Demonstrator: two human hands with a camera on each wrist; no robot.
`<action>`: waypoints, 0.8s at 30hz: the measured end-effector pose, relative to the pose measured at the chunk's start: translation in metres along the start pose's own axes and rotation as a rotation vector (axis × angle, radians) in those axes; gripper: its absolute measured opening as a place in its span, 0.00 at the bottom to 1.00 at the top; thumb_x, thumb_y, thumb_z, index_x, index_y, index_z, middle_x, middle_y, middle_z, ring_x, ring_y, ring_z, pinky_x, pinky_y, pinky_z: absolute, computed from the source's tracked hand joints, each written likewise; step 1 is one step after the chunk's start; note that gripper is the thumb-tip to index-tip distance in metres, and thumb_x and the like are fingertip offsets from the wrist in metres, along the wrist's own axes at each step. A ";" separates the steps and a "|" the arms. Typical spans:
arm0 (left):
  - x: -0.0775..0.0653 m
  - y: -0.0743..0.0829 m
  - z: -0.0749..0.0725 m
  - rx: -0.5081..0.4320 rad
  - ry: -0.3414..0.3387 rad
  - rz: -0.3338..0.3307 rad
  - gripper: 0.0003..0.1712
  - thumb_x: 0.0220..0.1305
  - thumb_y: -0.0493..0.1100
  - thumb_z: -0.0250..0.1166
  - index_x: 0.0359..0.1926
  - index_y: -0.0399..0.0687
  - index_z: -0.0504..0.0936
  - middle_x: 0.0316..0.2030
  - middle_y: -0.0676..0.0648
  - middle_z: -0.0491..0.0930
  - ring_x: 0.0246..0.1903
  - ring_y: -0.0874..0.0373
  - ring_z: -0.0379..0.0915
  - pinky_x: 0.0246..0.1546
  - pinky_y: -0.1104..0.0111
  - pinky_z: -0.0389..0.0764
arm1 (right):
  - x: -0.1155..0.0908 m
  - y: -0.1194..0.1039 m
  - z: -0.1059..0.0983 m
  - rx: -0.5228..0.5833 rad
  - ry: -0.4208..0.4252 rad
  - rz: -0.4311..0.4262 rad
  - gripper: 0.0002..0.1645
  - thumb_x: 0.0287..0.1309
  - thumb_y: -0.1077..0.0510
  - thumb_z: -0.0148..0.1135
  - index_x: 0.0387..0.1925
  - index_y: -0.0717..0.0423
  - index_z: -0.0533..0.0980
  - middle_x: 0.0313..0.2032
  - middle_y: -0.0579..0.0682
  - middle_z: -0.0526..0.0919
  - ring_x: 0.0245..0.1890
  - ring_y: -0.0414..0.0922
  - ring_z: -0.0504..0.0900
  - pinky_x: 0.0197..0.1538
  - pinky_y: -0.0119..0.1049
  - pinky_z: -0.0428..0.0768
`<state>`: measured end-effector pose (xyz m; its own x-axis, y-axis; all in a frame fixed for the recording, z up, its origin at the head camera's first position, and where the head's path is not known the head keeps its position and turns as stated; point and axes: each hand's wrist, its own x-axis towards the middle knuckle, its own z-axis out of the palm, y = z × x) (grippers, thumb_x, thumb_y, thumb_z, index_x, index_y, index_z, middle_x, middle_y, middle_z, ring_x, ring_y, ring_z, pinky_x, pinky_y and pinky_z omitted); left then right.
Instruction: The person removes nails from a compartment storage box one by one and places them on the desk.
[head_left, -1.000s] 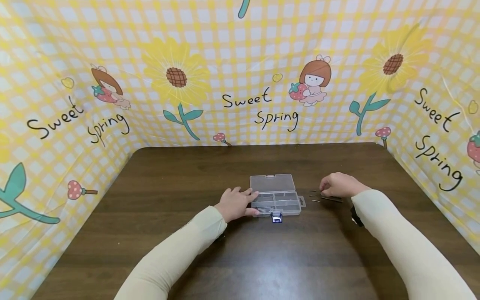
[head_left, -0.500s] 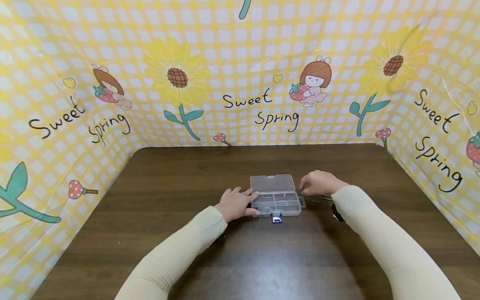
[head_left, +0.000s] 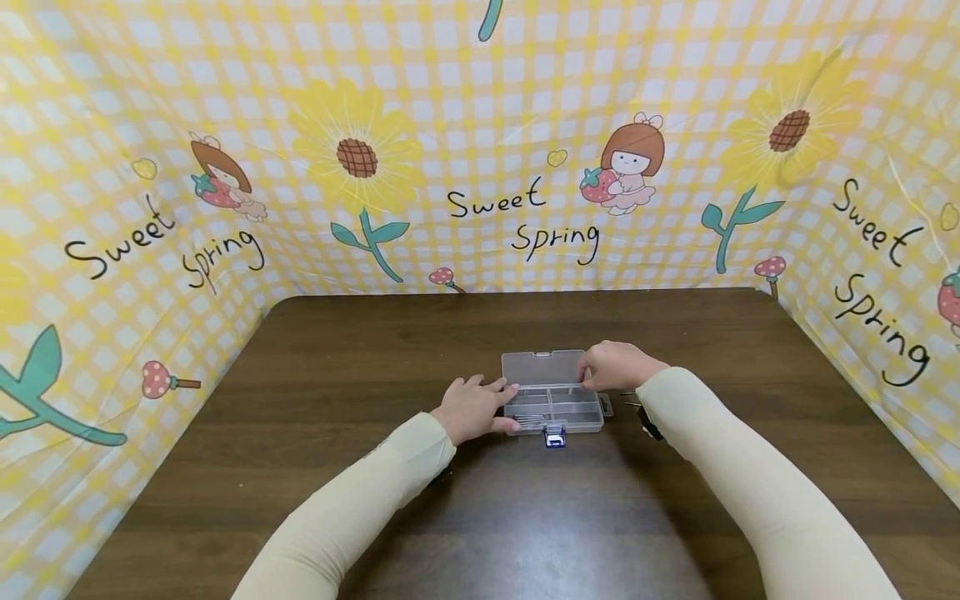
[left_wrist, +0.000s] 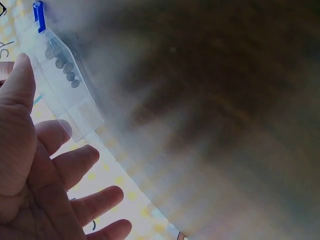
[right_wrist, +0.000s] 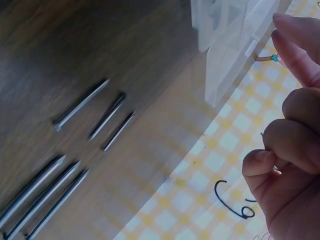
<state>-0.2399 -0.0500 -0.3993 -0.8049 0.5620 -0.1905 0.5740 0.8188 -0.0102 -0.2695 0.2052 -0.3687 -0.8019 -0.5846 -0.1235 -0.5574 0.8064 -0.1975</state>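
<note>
A clear plastic compartment box (head_left: 577,428) stands with its lid (head_left: 536,367) raised at the back and its blue latch (head_left: 555,437) at the front. Several nails (head_left: 531,419) lie in the front left compartment; their round heads (left_wrist: 65,65) show in the left wrist view. My left hand (head_left: 471,408) rests against the box's left end, fingers spread and fairly straight. Over the back right compartment is my right hand (head_left: 617,365), its fingers curled. A small shiny bit, like a nail's end, shows between those fingers in the right wrist view; the rest is hidden.
Several loose nails (right_wrist: 81,105) of two sizes lie on the dark wooden table (head_left: 375,350) right of the box, mostly hidden by the right arm in the head view. A hanging tab (head_left: 607,405) sticks out at the box's right end. A checked cloth (head_left: 480,125) surrounds the table.
My right hand has moved left, from the loose nails to above the right side of the box. The left hand has stayed at the box's left end.
</note>
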 end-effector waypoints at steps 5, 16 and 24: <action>0.000 0.000 0.001 0.010 0.000 -0.003 0.41 0.61 0.68 0.54 0.71 0.59 0.63 0.68 0.49 0.64 0.65 0.40 0.60 0.59 0.50 0.64 | 0.006 -0.006 0.001 -0.022 -0.015 0.001 0.06 0.53 0.58 0.63 0.32 0.50 0.85 0.38 0.46 0.85 0.39 0.46 0.82 0.43 0.44 0.78; 0.000 0.001 0.001 0.023 0.002 0.000 0.41 0.61 0.68 0.54 0.71 0.58 0.63 0.68 0.49 0.64 0.64 0.40 0.61 0.58 0.50 0.65 | 0.009 -0.011 0.005 -0.011 -0.042 -0.001 0.09 0.50 0.62 0.63 0.29 0.46 0.85 0.37 0.44 0.85 0.34 0.40 0.77 0.38 0.39 0.76; 0.000 0.002 0.000 0.028 0.006 -0.004 0.40 0.61 0.68 0.54 0.71 0.58 0.64 0.68 0.49 0.64 0.64 0.41 0.61 0.58 0.51 0.65 | 0.009 -0.012 0.010 -0.003 -0.077 0.032 0.09 0.51 0.63 0.65 0.32 0.47 0.86 0.39 0.45 0.85 0.38 0.42 0.79 0.41 0.41 0.77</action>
<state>-0.2389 -0.0488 -0.3996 -0.8078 0.5598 -0.1844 0.5751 0.8172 -0.0382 -0.2683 0.1895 -0.3772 -0.8008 -0.5632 -0.2038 -0.5322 0.8252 -0.1890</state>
